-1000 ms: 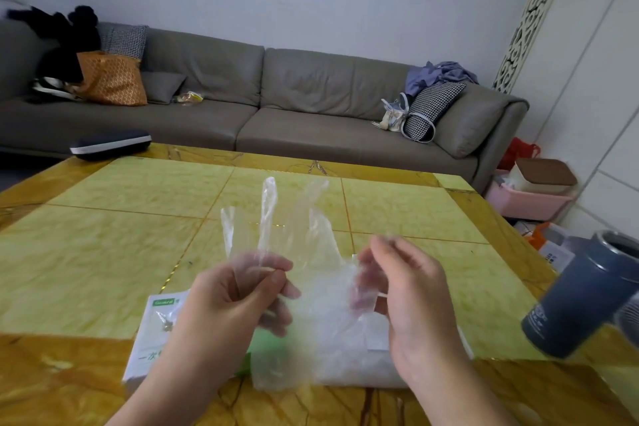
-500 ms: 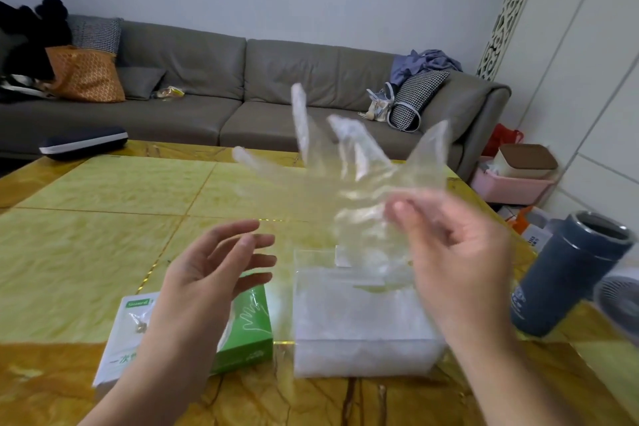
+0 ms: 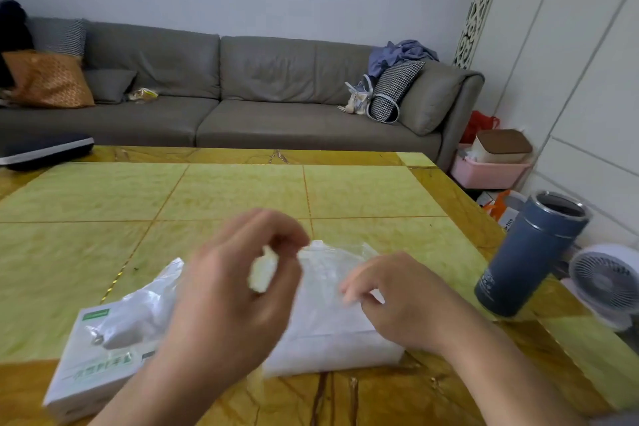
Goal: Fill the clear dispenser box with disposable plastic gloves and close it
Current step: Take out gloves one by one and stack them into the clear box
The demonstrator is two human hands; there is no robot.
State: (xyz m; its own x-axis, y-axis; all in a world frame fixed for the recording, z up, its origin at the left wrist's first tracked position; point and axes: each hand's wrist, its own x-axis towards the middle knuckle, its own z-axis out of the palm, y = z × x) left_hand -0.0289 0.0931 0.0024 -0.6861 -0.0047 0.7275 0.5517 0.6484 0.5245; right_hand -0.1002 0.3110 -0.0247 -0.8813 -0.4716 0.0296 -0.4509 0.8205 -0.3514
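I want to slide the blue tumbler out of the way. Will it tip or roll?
The blue tumbler is tall and narrow, so a high push would probably tip it; its round body would then likely roll. It stands near the table edge, lid off, so push low.

The bench [image 3: 242,190] lies open across its whole far half and its left side, giving a hand free passage there. Near the front edge the way is crowded: the green-and-white glove carton [image 3: 93,370] sits left, the clear dispenser box [image 3: 332,339] just beside it at centre. The blue tumbler [image 3: 529,256] stands at the right edge, a small white fan [image 3: 605,282] beyond it.
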